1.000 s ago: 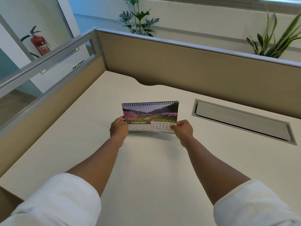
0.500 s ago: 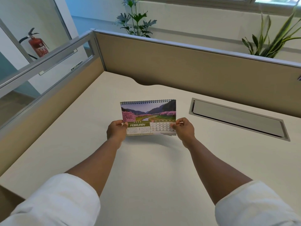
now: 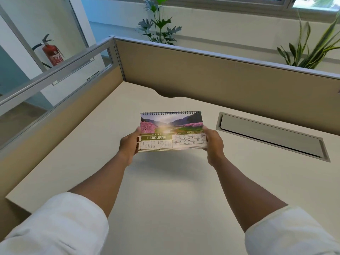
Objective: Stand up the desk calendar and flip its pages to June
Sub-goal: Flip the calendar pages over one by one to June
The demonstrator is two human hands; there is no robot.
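Both arms are bare from the elbow down, with loose white sleeves [image 3: 60,223] rolled above them.

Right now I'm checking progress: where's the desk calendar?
In the head view, mid-frame: the desk calendar is gripped between the left hand and right hand, above the desk.

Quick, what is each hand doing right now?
Left hand: closed on the calendar, left edge.
Right hand: closed on the calendar's right edge.

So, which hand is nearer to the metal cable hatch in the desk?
Right. The right hand grips the calendar's edge facing the cable hatch; the left hand holds the far edge.
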